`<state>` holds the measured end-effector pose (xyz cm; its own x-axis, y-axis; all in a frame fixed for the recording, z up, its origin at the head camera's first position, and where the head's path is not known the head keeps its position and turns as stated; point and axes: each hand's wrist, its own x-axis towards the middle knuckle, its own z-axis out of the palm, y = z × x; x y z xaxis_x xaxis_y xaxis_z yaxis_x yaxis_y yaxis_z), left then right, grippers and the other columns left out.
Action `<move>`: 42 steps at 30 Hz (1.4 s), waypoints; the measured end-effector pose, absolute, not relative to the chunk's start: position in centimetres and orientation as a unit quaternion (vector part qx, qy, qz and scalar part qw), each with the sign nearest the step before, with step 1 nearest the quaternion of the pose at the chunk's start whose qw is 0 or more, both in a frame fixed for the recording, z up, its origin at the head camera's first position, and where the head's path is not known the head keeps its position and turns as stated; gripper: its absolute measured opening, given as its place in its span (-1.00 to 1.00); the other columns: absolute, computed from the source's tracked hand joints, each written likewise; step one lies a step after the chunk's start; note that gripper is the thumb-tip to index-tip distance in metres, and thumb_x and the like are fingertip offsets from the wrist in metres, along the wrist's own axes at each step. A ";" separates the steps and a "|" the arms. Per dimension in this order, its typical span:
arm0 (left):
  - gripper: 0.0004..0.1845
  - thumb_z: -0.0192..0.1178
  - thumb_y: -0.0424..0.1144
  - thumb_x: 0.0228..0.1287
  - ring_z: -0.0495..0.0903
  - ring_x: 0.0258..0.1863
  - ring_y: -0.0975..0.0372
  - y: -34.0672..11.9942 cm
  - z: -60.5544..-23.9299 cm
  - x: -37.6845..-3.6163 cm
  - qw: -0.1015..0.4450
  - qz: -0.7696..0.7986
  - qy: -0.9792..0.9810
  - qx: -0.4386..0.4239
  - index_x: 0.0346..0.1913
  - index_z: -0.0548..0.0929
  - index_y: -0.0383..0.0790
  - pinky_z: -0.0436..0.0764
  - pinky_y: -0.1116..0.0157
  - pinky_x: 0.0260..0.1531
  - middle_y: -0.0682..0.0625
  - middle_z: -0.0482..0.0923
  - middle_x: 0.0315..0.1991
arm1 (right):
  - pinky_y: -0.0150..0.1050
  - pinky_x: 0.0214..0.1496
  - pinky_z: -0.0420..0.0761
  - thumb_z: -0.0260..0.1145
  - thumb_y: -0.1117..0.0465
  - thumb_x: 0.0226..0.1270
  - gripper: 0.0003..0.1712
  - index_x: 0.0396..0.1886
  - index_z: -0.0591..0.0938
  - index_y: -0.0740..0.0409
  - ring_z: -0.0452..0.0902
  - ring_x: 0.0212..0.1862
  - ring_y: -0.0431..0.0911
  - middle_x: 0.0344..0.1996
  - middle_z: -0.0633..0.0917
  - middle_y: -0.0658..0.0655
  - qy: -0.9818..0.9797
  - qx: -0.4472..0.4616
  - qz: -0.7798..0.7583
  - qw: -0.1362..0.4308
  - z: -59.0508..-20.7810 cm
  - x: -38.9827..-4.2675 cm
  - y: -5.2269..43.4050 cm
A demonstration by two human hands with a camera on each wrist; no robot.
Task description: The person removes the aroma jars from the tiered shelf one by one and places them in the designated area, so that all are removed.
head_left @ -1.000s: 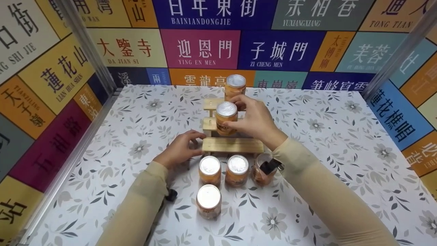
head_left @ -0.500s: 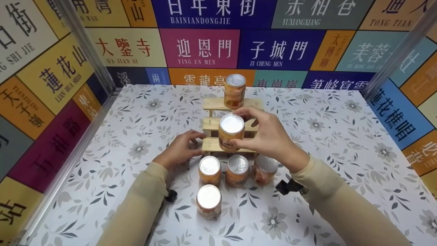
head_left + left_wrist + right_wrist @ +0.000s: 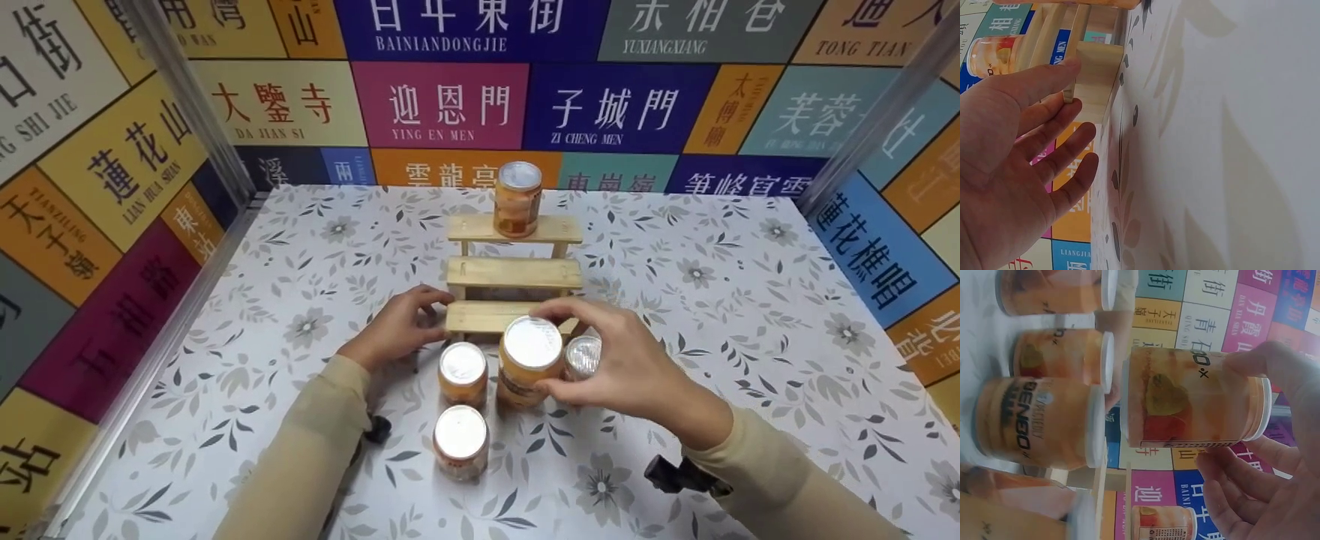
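A clear can of fruit (image 3: 529,371) with a silver lid is held up by my right hand (image 3: 630,367), thumb on one side and fingers on the other. In the right wrist view the held can (image 3: 1179,399) shows fruit pieces and hangs above the other cans. My left hand (image 3: 397,326) pinches the left end of the lowest step of a three-step wooden stand (image 3: 514,271). The left wrist view shows thumb and forefinger on either side of that plank (image 3: 1075,48), the other fingers loose. One can (image 3: 517,199) stands upright on the top step.
More cans stand in front of the stand: one at left (image 3: 463,375), one nearest me (image 3: 460,442), and one (image 3: 582,356) partly behind my right hand. The held can hides what lies under it. Sign-covered panels (image 3: 442,105) border the white floral tabletop (image 3: 315,247).
My right hand has carried the can from above the middle step toward me, past the lowest step and over the front row. The left hand stays at the stand.
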<state>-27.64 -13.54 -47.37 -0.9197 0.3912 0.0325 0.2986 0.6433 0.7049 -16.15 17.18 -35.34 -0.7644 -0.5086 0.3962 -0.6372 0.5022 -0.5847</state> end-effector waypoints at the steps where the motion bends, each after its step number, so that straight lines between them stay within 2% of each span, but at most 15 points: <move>1: -0.47 0.42 -0.16 0.06 0.54 0.04 0.16 -13.5 -47.4 -27.7 0.061 0.376 0.905 0.192 0.16 0.57 0.03 0.53 0.13 0.11 0.13 0.51 0.07 | -0.28 -0.02 0.59 0.64 -0.01 -0.26 -0.18 0.13 0.53 -0.21 0.55 -0.04 -0.29 0.01 0.62 -0.26 -0.860 0.335 0.375 0.084 -35.6 -15.8 17.3; 4: -0.47 0.42 -0.17 0.06 0.54 0.03 0.15 -13.5 -47.3 -27.7 0.062 0.377 0.904 0.193 0.16 0.57 0.02 0.54 0.14 0.10 0.12 0.50 0.07 | -0.27 -0.02 0.61 0.65 -0.01 -0.28 -0.19 0.10 0.54 -0.22 0.56 -0.02 -0.30 -0.01 0.62 -0.27 -0.855 0.346 0.377 0.085 -36.1 -14.9 17.5; 11: -0.48 0.41 -0.18 0.06 0.55 0.02 0.16 -13.5 -47.3 -27.6 0.052 0.375 0.905 0.195 0.14 0.58 0.02 0.56 0.16 0.06 0.12 0.50 0.08 | -0.35 -0.13 0.59 0.63 -0.01 -0.30 -0.18 0.10 0.51 -0.26 0.52 -0.12 -0.34 -0.06 0.59 -0.29 -0.858 0.371 0.349 0.067 -37.4 -13.6 17.8; 15: -0.49 0.41 -0.19 0.06 0.56 0.01 0.17 -13.5 -47.4 -27.6 0.046 0.368 0.907 0.198 0.14 0.58 0.03 0.57 0.18 0.03 0.14 0.50 0.08 | -0.32 -0.04 0.60 0.63 0.00 -0.32 -0.17 0.10 0.51 -0.23 0.52 -0.07 -0.34 -0.05 0.59 -0.28 -0.857 0.385 0.337 0.060 -38.3 -13.3 17.9; 23: -0.49 0.42 -0.16 0.06 0.56 0.00 0.17 -13.4 -47.4 -27.6 0.046 0.367 0.908 0.196 0.14 0.58 0.04 0.57 0.18 0.04 0.13 0.50 0.08 | -0.33 -0.14 0.61 0.61 -0.06 -0.31 -0.20 0.08 0.52 -0.21 0.51 -0.15 -0.37 -0.12 0.59 -0.29 -0.864 0.399 0.302 0.061 -40.2 -13.1 17.9; 35: -0.47 0.43 -0.17 0.04 0.55 0.00 0.17 -13.5 -47.5 -27.6 0.052 0.370 0.908 0.191 0.15 0.58 0.05 0.56 0.17 0.04 0.14 0.51 0.07 | -0.34 -0.09 0.60 0.58 -0.17 -0.32 -0.26 0.01 0.53 -0.26 0.56 -0.10 -0.37 -0.16 0.59 -0.35 -0.877 0.402 0.255 0.060 -41.9 -13.3 18.0; 42: -0.48 0.41 -0.17 0.06 0.56 0.00 0.15 -13.6 -47.5 -27.5 0.042 0.367 0.907 0.202 0.15 0.58 0.02 0.56 0.16 0.05 0.13 0.51 0.09 | -0.34 -0.09 0.59 0.60 -0.14 -0.36 -0.24 -0.02 0.55 -0.18 0.57 -0.13 -0.32 -0.18 0.61 -0.29 -0.872 0.414 0.254 0.067 -42.4 -13.5 18.1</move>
<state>-27.47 -13.61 -47.51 -0.9146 0.3979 0.0717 0.3358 0.6489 0.6828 -13.47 18.07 -42.45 -0.6480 -0.6878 0.3270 -0.7559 0.5283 -0.3867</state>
